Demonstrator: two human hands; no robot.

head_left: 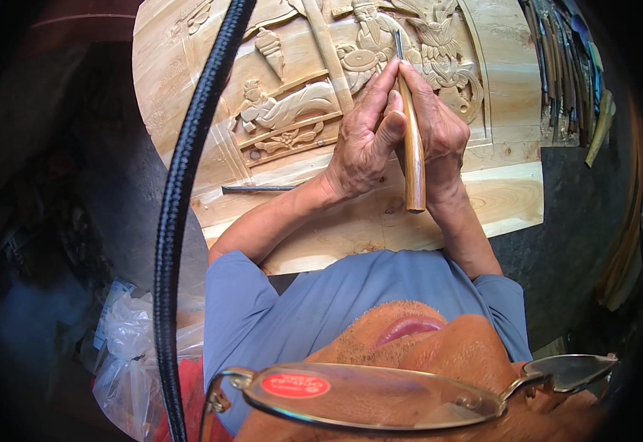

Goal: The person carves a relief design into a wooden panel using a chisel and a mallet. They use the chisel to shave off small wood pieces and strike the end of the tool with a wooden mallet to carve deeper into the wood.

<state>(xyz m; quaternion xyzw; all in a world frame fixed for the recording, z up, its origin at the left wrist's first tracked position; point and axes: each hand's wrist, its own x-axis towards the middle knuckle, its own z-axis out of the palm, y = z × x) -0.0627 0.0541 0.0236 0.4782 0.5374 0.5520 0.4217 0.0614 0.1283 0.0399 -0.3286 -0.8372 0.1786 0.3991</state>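
Both my hands grip a carving chisel with a long brown wooden handle [414, 158] and a narrow dark metal blade [399, 46]. My left hand [365, 140] pinches it from the left, its fingertips close to the base of the blade. Closed along the right side of the handle is my right hand [437, 129]. The blade tip points away from me, over a robed, bearded figure [375, 33] in a pale carved wooden relief panel [509, 96]. Whether the tip touches the wood, I cannot tell. More carved figures and a framed reclining figure [292, 104] lie left of my hands.
Another thin dark metal tool [255, 189] lies on the panel by my left forearm. Several chisels and gouges [557, 70] are lined up at the right, beside a short wooden stick [599, 129]. A black braided cord [178, 191] crosses the left side; a clear plastic bag [133, 368] sits lower left.
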